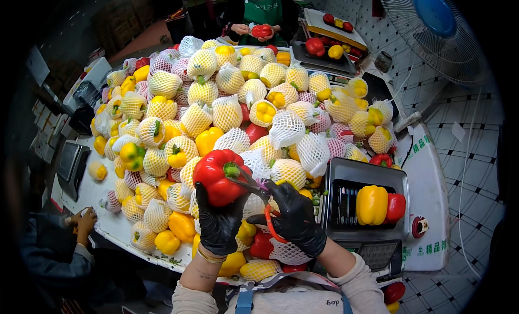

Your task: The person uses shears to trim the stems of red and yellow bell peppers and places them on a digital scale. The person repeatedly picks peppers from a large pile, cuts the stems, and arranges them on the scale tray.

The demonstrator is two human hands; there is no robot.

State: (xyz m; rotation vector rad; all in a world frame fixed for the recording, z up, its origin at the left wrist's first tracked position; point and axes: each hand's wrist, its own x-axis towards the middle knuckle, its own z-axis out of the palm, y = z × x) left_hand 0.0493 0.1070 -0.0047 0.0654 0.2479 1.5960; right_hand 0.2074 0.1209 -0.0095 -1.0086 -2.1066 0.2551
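Note:
My left hand [221, 222], in a black glove, holds up a red bell pepper [215, 180] with its green stem facing right. Scissors with orange handles [271, 220] are in my gloved right hand [296, 218], their blades at the pepper's stem. Beneath and beyond both hands lies a large heap of bell peppers, mostly yellow, many in white foam net sleeves [288, 129]. To the right, a digital scale [336, 164] bears a black tray [344, 208] with a yellow pepper [372, 205] and a red pepper [396, 207] on it.
Across the table, a co-worker's hands [259, 32] hold a red pepper beside a second scale [300, 54]. Another person's hands [83, 222] rest at the table's left edge, near another scale [73, 164]. A fan [436, 13] stands at upper right. White foam boxes [425, 233] flank the right side.

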